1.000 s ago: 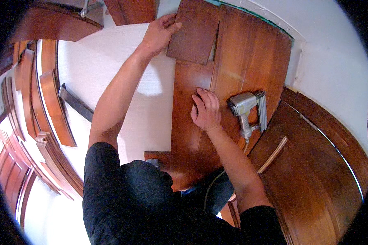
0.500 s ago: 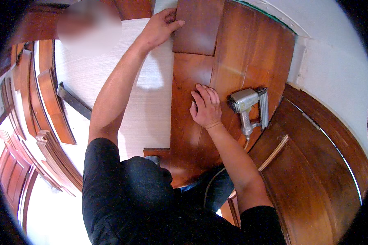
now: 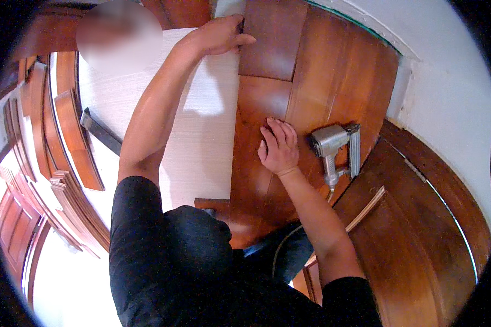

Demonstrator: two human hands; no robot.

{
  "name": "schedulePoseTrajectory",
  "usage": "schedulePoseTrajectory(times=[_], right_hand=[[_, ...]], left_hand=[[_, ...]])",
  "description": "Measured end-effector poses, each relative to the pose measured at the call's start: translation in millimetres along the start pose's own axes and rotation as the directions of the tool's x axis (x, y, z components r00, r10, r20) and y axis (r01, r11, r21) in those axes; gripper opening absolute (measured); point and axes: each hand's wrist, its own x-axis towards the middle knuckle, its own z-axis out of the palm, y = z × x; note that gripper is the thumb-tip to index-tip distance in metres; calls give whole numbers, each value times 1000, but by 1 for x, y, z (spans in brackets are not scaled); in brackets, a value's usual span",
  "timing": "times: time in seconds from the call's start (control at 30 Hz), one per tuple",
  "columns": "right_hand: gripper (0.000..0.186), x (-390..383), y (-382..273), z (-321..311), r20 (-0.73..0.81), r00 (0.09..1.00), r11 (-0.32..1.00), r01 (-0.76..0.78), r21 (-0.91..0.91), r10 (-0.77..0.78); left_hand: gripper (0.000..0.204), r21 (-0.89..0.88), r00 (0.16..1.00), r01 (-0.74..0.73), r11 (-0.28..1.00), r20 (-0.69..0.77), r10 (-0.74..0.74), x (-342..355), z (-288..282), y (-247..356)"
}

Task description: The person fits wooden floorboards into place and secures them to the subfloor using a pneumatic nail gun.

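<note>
Head view. Reference: nail gun [image 3: 333, 143], lying on the floor boards [image 3: 316, 92]. The floor boards are reddish brown and extend above and left of the nail gun. A white wall [image 3: 453, 71] stands to its upper right; brown panelling [image 3: 414, 234] lies to its lower right. Left of the nail gun, beyond the floor boards, is a pale sheet [image 3: 202, 147]. Loose boards [image 3: 73, 131] are at far left.

Edges: the dark board [image 3: 271, 43] lies above and left of the nail gun. Dark lines mark its lower end and right side against the floor boards. A green strip [image 3: 360, 30] borders the wall, above the nail gun. The pale sheet forms a wide strip left of the nail gun; a dark bar [image 3: 101, 132] lies on it.

Left hand [image 3: 218, 36]: at the dark board's left edge; grip apart, thumb over the surface. Right hand [image 3: 281, 150]: just left of the nail gun, resting on the floor boards; grip apart, fingers slightly bent.
</note>
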Motion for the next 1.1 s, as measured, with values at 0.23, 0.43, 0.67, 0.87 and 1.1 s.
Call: schedulePoseTrajectory(times=[0.23, 0.43, 0.67, 0.87, 1.1], right_hand=[[39, -2, 4, 2, 34, 999, 1000, -2, -17, 3], [39, -6, 4, 2, 31, 999, 1000, 7, -7, -7], [37, -8, 3, 1, 38, 999, 1000, 7, -12, -7], [36, -4, 3, 1, 32, 999, 1000, 14, -5, -14], [37, -5, 1, -3, 47, 999, 999, 16, -32, -14]], left_hand=[[45, 343, 999, -1, 939, -33, 13, -2, 13, 2], [43, 219, 995, 28, 975, 85, -47, -10, 7, 14], [37, 9, 995, 40, 999, 89, -40, -10, 10, 13], [45, 23, 997, 66, 998, 28, -67, -13, 10, 15], [57, 29, 983, -22, 999, -183, 27, 0, 27, -10]])
